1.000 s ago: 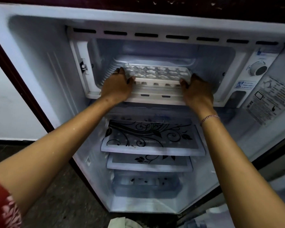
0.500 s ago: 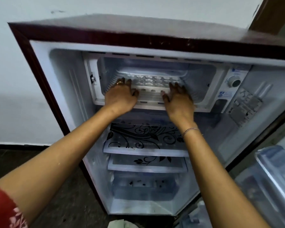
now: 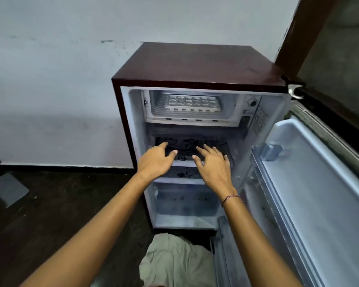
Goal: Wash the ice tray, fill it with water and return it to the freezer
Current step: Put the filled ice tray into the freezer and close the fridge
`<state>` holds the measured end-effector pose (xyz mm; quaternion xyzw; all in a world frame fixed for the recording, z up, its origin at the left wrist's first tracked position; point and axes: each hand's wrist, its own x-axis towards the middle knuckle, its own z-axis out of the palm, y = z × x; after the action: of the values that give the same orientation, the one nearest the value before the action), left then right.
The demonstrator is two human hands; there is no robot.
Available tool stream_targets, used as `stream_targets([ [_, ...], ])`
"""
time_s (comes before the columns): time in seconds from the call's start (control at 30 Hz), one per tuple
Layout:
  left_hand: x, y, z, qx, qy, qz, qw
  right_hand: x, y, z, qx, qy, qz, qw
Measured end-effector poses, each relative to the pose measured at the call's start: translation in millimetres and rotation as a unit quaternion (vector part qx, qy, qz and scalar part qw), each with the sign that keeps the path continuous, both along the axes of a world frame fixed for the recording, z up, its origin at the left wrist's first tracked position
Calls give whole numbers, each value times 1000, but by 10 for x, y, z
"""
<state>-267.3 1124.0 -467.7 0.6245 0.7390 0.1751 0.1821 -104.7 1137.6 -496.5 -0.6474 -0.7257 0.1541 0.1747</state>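
Observation:
The white ice tray [image 3: 193, 102] lies flat inside the freezer compartment [image 3: 228, 121] at the top of a small dark-red fridge [image 3: 195, 63]. Nothing touches the tray. My left hand [image 3: 157, 160] hovers in front of the patterned glass shelf, well below the freezer, with fingers spread and holding nothing. Beside it, my right hand [image 3: 212, 164] is also spread and holds nothing.
The fridge door [image 3: 319, 183] stands wide open to the right. Two patterned glass shelves [image 3: 184, 175] and a lower drawer [image 3: 184, 201] fill the fridge below the freezer. A pale cloth [image 3: 174, 259] lies on the dark floor in front. A white wall is behind.
Both hands let go of the ice tray and drew back and down out of the freezer. The view pulled away from the fridge; the tray stays inside.

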Motion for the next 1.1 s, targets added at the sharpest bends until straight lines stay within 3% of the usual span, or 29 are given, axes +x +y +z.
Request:
stream_targets([
  [0.57,421,-2284,214,20,-233,15,972,470,-2329,719,59,-20,-21,998],
  [0.8,1024,-2908,489,20,-271,-61,960,881,-3091,1178,142,-44,-58,987],
  [0.97,1554,-3115,730,50,-321,-111,939,1314,-3270,1469,242,-65,-48,967],
  [1.1,2072,-3169,931,80,-346,-140,924,1758,-3302,1679,268,-92,-74,956],
])
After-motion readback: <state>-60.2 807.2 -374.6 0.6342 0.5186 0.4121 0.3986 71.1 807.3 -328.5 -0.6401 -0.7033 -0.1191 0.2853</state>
